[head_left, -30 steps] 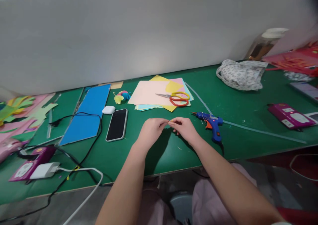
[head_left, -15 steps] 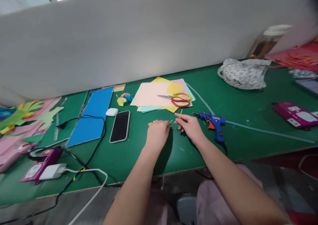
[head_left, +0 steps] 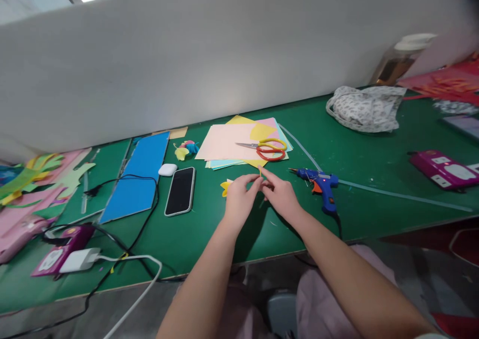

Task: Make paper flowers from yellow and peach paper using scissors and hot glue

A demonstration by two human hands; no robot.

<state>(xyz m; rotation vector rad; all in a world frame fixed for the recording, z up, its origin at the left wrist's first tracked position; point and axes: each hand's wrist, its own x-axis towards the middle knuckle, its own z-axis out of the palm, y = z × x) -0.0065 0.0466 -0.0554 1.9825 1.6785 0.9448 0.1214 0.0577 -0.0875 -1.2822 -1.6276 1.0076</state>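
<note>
My left hand (head_left: 240,197) is closed around a yellow paper flower (head_left: 225,187), whose petals stick out on its left side. My right hand (head_left: 281,194) pinches a thin yellow strip (head_left: 260,171) at the fingertips. Both hands meet just above the green table, fingertips touching around the strip. Much of the flower and the lower part of the strip are hidden by the fingers. Beyond the hands, scissors (head_left: 264,149) with red and yellow handles lie on a stack of coloured paper (head_left: 220,142). A blue glue gun (head_left: 316,176) rests right of my right hand.
Left of my hands lie a phone (head_left: 180,191), a white case (head_left: 167,169), small paper flowers (head_left: 182,153) and a blue board (head_left: 144,171). Cables and a purple power strip (head_left: 56,259) are at the left. A patterned cloth bag (head_left: 368,108) and another purple power strip (head_left: 441,169) sit right.
My right hand has moved left with the yellow strip, to my left hand's fingertips. My left hand has turned slightly, and more of the yellow flower shows.
</note>
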